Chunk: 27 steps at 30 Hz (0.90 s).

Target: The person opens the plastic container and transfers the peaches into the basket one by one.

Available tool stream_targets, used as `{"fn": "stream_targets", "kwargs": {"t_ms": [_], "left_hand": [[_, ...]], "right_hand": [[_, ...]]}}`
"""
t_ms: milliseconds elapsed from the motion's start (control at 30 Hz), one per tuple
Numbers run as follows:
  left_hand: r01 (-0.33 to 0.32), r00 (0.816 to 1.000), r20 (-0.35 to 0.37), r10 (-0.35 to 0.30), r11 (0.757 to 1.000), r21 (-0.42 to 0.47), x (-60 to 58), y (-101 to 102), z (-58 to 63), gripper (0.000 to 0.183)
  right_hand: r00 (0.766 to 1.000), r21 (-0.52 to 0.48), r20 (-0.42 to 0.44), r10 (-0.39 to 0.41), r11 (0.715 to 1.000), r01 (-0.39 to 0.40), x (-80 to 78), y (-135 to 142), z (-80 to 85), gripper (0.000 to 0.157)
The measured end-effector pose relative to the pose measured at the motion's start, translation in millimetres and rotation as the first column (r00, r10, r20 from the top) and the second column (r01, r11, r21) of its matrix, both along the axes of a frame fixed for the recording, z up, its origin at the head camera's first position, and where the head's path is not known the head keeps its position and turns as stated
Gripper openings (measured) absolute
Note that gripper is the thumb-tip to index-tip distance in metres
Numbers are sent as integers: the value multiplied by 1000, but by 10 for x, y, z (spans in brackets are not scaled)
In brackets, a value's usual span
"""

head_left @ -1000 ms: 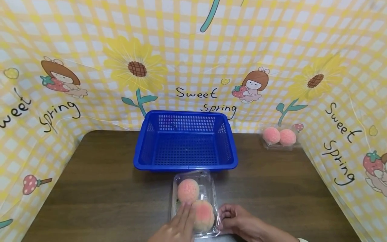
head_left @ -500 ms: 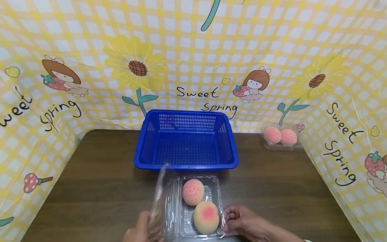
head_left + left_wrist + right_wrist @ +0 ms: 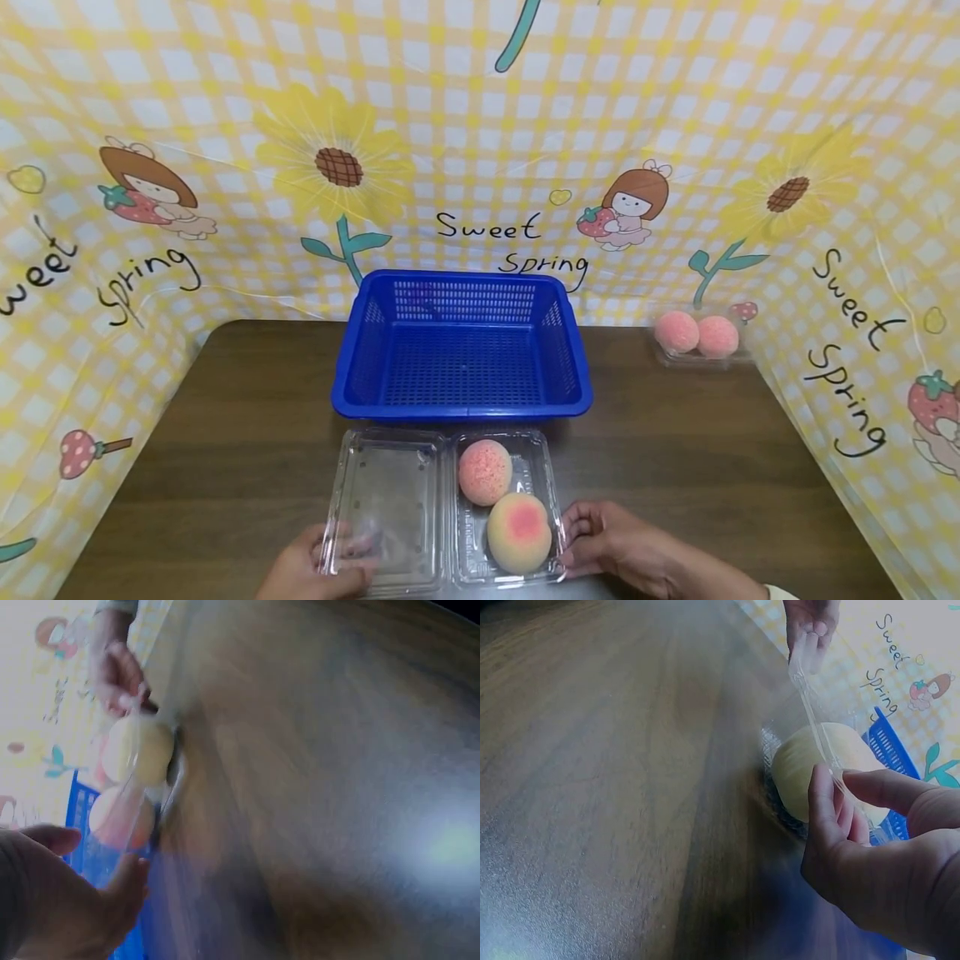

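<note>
A clear plastic clamshell container [image 3: 551,479] lies spread out in front of the basket, its lid [image 3: 397,500] folded to the left. Two toy-like peaches sit in the right half: a speckled pink one [image 3: 485,473] at the back and a larger cream one [image 3: 519,533] with a pink patch nearer me. My left hand [image 3: 315,567] holds the lid's left edge, fingers showing through the plastic from beneath and thumb at the near edge. My right hand [image 3: 618,542] pinches the container's right rim between thumb and fingers, as the right wrist view shows beside the cream peach [image 3: 799,769].
Just behind the container stands a blue perforated basket [image 3: 465,412] with nothing inside. Another clear pack [image 3: 675,360] with two pink peaches [image 3: 717,337] rests at the table's back right corner. Yellow checked cloth [image 3: 465,150] encloses the brown table [image 3: 217,467] at the back and sides.
My left hand has swung the lid up and over to the left, uncovering the peaches. The container has shifted slightly right. My right hand has stayed at its right rim.
</note>
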<state>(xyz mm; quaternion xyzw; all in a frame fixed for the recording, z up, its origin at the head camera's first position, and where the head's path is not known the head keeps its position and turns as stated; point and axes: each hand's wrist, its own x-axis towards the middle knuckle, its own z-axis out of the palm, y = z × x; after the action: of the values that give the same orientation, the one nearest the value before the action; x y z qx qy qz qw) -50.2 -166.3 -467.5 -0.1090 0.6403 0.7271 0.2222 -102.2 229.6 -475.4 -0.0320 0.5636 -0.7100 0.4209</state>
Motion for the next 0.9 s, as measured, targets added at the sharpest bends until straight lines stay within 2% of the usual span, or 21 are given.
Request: {"fn": "stream_targets", "kwargs": {"t_ms": [33, 67, 133, 167, 267, 333, 400, 433, 467, 500, 567, 633, 767, 833, 867, 900], "left_hand": [[1, 1000, -21, -4, 989, -149, -13, -2, 32, 59], [-9, 1000, -25, 3, 970, -244, -30, -9, 58, 61], [4, 999, -37, -17, 949, -315, -75, -54, 87, 51], [20, 999, -42, -35, 949, -315, -99, -79, 91, 47], [76, 983, -117, -140, 897, -435, -159, -134, 78, 29], [81, 963, -171, -210, 827, -557, -193, -130, 69, 18], [45, 945, -204, -254, 724, -689, -219, -101, 57, 4], [17, 937, -220, -272, 664, -747, -233, -82, 51, 6], [-5, 937, -219, -273, 616, -788, -248, -60, 51, 10], [-17, 938, -213, -272, 579, -815, -262, -43, 49, 14], [-31, 931, -218, -294, 530, -847, -288, -29, 26, 21], [-37, 919, -228, -321, 505, -862, -311, -24, 8, 24], [-38, 897, -246, -367, 491, -871, -355, -14, -21, 22], [-25, 890, -240, -388, 483, -875, -383, -8, -13, 23], [-20, 888, -236, -395, 479, -878, -392, -5, 3, 26], [-12, 883, -229, -411, 467, -884, -404, 1, 32, 33]], "right_hand": [[1000, 3, 0, -3, 1000, 3, -2, 1, 6, 27], [1000, 9, 0, -6, 1000, 6, -4, 2, 12, 27], [1000, 20, 0, -12, 1000, 12, -8, 2, 21, 28], [1000, 25, 0, -12, 1000, 12, -9, 2, 25, 28], [1000, 37, -3, -9, 999, 9, -9, 1, 27, 29], [1000, 42, -11, -4, 999, 5, -9, 2, 22, 29], [1000, 46, -20, -1, 999, 2, -8, 4, 13, 28], [1000, 49, -25, -1, 999, 2, -9, 5, 12, 28], [1000, 54, -30, 0, 999, 1, -11, 5, 13, 28], [999, 59, -37, 2, 998, 0, -11, 3, 15, 28], [999, 77, -52, 7, 997, -3, -15, 0, 19, 28], [996, 118, -81, 23, 993, -14, -26, 0, 36, 27], [983, 239, -177, 53, 971, -10, -77, 15, 96, 29], [965, 302, -255, 61, 953, 19, -110, 18, 131, 30], [950, 331, -305, 62, 943, 45, -126, 14, 149, 30], [925, 369, -374, 72, 926, 77, -145, 6, 168, 29]]}}
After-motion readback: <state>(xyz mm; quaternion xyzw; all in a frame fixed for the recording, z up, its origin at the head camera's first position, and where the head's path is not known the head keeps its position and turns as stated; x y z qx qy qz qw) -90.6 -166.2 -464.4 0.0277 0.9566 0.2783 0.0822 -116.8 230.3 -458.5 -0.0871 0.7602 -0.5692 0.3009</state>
